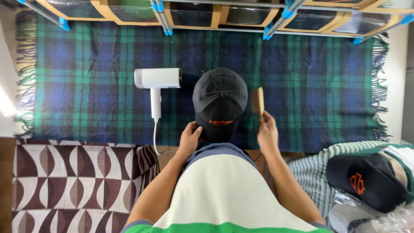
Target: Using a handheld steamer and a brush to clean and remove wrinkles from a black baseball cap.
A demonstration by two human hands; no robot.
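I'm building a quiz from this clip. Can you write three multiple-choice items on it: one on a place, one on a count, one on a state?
1. Where is the white hair dryer?
A. On the plaid blanket, beside the left hand
B. On the patterned cloth
C. In a bin

2. How many black caps show?
A. One
B. Two
C. Three

3. What does the right hand do?
A. Rests empty
B. Grips the dryer
C. Holds a wooden brush

A: it lies on the plaid.
B: the cap on the blanket and the cap at right.
C: fingers close on the handle.

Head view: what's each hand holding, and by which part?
Right hand holds a wooden brush by its handle. Left hand grips the black cap at its brim edge.
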